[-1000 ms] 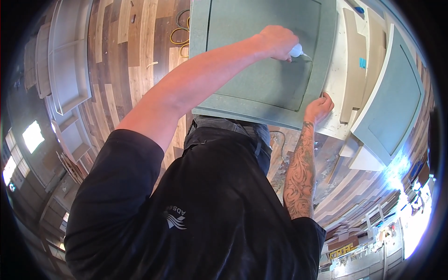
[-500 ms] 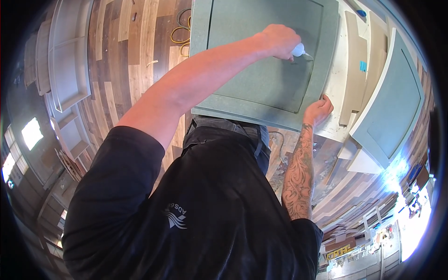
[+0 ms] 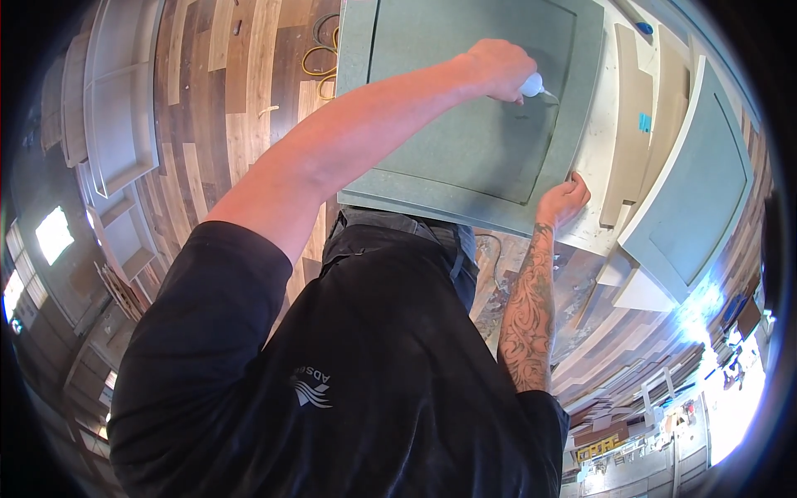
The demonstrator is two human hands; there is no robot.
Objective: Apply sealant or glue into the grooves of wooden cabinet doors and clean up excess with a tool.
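A grey-green recessed-panel cabinet door (image 3: 473,141) lies flat in front of me. My left hand (image 3: 501,70), palm down, is closed round a white squeeze bottle (image 3: 532,85). Its thin clear nozzle points right, with the tip at the groove along the panel's right side. Most of the bottle is hidden under my fingers. At the near right corner of the door, my right hand (image 3: 564,201) has its fingers curled against the outer edge.
Beneath the door is a white work surface (image 3: 596,187) carrying beige boards (image 3: 628,124) with blue tape. Another green panel door (image 3: 693,191) stands to the right. A white cabinet frame (image 3: 124,100) is at the left. A yellow hose (image 3: 320,62) lies on the wood-plank floor.
My left hand and the bottle have shifted slightly farther away along the panel's right-hand groove. My right hand keeps its place at the door's corner.
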